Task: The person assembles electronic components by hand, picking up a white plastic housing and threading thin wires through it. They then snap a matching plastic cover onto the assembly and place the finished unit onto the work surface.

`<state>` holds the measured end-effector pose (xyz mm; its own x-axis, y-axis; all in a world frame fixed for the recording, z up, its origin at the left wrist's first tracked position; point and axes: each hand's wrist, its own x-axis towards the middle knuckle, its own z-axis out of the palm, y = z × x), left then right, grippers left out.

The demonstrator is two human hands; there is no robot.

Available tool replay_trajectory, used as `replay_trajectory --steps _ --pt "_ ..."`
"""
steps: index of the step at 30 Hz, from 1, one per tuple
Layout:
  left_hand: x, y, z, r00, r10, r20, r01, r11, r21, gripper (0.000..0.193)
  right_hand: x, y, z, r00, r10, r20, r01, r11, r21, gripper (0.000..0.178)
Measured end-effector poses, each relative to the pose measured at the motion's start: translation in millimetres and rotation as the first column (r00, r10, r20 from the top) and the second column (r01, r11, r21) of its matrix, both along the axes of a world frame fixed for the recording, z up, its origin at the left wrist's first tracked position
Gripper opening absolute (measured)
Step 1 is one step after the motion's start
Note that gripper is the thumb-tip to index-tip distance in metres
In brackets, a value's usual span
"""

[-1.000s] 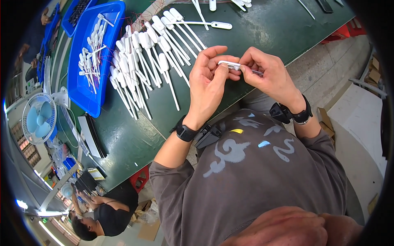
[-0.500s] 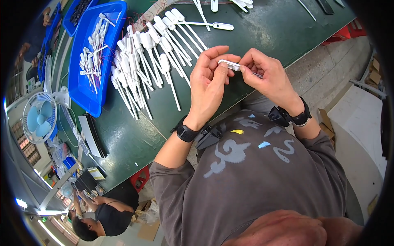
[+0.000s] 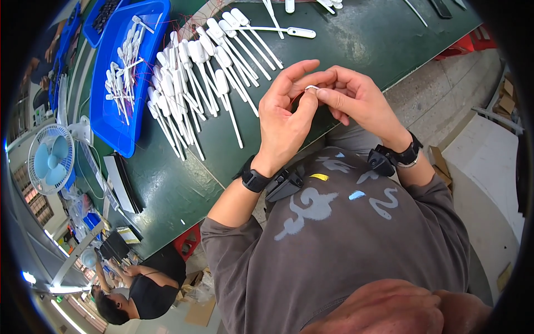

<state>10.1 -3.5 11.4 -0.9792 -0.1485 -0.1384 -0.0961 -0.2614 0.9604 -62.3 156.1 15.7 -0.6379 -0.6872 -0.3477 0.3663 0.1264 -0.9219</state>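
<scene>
White piece point(image 3: 312, 87), mostly hidden, lies between left hand point(image 3: 282, 118) and right hand point(image 3: 360, 101), each grip's fingertips pinching it.

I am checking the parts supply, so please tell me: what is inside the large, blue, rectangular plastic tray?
The tray holds loosely heaped, slim, white plastic-looking pieces and thin red wires. Whatever lies beneath this heap is covered and cannot be seen.

Right hand point(image 3: 364, 106) sits closer to left hand point(image 3: 285, 122) now; white piece point(image 3: 311, 87) is mostly covered (just a sliver shows).
</scene>
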Motion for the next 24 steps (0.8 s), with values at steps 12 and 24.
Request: replay_trajectory --steps 12,24 --pt "-5 -16 -3 0.97 -0.051 -0.238 -0.098 0.812 -0.575 0.027 -9 8 2 0.986 -0.037 0.161 0.054 0.993 -0.102 0.016" --pt "-10 -16 -11 0.851 -0.131 -0.508 -0.366 0.546 -0.754 0.019 -11 7 -2 0.993 -0.089 0.084 0.096 0.991 -0.093 0.014"
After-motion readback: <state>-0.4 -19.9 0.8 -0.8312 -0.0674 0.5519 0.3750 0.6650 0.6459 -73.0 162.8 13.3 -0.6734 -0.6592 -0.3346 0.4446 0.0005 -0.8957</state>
